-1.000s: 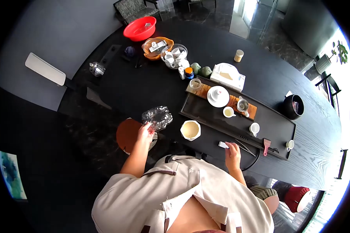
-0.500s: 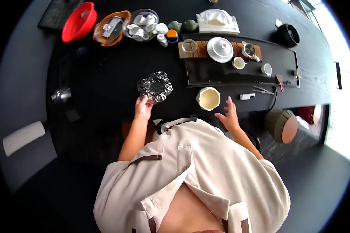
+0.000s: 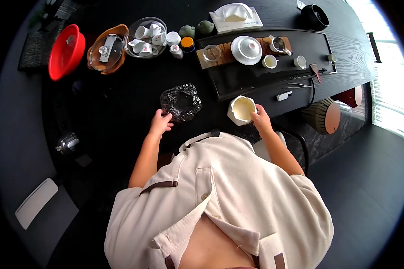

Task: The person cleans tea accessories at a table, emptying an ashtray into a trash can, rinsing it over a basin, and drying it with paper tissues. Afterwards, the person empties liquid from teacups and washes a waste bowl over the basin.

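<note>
A dark, crinkled glass ashtray-like dish (image 3: 181,102) lies on the black table, left of centre. My left hand (image 3: 160,123) is at its lower left edge, with the fingertips touching or very near the rim. To the right is a white faceted bowl (image 3: 241,110) with a pale yellowish inside, slightly tilted. My right hand (image 3: 261,120) grips the right rim of this bowl between thumb and fingers.
A black tea tray (image 3: 238,80) at the upper right bears a white lidded bowl (image 3: 246,50) and small cups. Behind are a tissue box (image 3: 238,24), a glass bowl of cups (image 3: 134,48), a brown lidded dish (image 3: 98,62) and a red basin (image 3: 67,53).
My right hand has closed on the white bowl's rim, having been open beside it. My left hand has shifted slightly lower left at the dark dish. The view has turned.
</note>
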Motion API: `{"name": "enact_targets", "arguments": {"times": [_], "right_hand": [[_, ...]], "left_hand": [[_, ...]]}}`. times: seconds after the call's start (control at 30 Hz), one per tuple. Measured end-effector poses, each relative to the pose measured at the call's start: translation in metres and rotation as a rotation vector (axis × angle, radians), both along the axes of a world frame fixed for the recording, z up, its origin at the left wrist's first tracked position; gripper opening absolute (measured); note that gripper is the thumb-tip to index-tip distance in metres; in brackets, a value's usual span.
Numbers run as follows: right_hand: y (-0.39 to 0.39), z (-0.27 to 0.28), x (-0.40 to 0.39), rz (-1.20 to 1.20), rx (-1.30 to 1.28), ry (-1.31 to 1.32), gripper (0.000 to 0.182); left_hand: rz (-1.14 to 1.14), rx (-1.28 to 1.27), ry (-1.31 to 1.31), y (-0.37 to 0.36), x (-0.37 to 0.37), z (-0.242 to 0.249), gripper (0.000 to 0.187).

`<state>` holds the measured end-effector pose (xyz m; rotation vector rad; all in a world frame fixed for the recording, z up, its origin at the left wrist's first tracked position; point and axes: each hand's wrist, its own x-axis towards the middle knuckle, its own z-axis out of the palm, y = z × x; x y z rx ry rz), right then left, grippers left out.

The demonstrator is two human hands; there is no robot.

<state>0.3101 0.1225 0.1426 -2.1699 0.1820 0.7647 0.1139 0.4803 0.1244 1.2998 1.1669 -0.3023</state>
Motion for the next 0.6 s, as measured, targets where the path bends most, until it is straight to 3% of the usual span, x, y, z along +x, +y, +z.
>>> {"name": "enact_targets", "arguments": {"times": [0.07,0.1,0.4,0.5,0.6], "right_hand": [[0.013,0.037,0.002,-0.068,0.158,0.297,0.045],[0.023,0.053,0.001,-0.107,0.212,0.32,0.045],[0.06,0.074,0.01,-0.086,0.419,0.326,0.048],[0.077,0.089,0.014,0.082,0.47,0.285,0.049],[0.084,0.083,0.018,0.037,0.49,0.294,0.047]], "left_hand": [[-0.187,0.068,0.096,-0.004,0.0,0.005,0.038],[-0.234,0.113,0.084,-0.007,-0.002,0.004,0.038],[-0.366,0.094,0.109,-0.026,-0.002,0.004,0.038],[-0.333,0.097,0.087,-0.025,-0.005,-0.01,0.035],[-0.482,0.071,0.099,-0.007,-0.001,0.026,0.027]]}}
